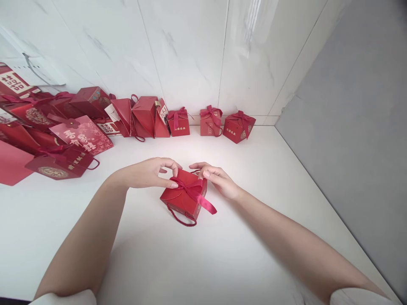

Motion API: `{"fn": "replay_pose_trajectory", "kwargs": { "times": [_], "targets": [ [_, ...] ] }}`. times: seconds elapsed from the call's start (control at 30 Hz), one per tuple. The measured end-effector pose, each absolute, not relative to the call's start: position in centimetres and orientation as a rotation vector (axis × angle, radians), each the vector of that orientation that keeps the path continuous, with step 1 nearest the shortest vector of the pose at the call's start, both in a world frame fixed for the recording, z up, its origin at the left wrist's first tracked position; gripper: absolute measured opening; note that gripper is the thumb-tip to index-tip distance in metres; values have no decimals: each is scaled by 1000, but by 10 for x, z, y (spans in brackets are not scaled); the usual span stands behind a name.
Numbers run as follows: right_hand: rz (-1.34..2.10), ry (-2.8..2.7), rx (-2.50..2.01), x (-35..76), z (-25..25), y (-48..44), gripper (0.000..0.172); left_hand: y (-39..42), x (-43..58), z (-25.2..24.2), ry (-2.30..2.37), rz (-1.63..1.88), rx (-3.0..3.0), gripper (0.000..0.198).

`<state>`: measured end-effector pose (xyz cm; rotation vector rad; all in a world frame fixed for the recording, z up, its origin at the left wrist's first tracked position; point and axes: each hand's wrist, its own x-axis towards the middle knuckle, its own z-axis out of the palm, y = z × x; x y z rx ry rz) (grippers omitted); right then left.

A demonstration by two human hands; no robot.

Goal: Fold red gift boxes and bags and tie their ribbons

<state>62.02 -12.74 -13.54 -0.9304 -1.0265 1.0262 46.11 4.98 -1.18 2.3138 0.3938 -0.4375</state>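
A red gift box (187, 201) sits on the white tabletop in front of me, its curved top flaps folded together. Across its top runs a shiny crimson ribbon (190, 189) tied in a bow, with one tail (207, 204) hanging over the right side. My left hand (155, 173) is closed at the bow's left loop, thumb and forefinger on either side of it. On the other side, my right hand (221, 180) pinches the right loop, fingers resting by the box's far corner. A twisted cord handle (182, 220) droops at the front; another partly shows behind the box.
Along the tiled wall (187, 55) stand three small ribboned red boxes, including one at the right (239, 127). Several more red boxes and bags crowd the left, among them a dark red box (68, 163) and a pink patterned bag (84, 135). A grey panel (356, 127) borders the right.
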Motion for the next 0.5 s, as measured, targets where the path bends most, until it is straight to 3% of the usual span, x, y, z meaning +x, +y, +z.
{"fn": "replay_pose_trajectory", "kwargs": {
  "times": [0.33, 0.5],
  "targets": [
    [1187, -1158, -906, 615, -123, -132, 27, 51, 460, -13, 335, -407, 2319, 29],
    [1172, -1121, -949, 622, -117, -133, 36, 37, 466, -21, 354, -370, 2260, 30]
  ]
}}
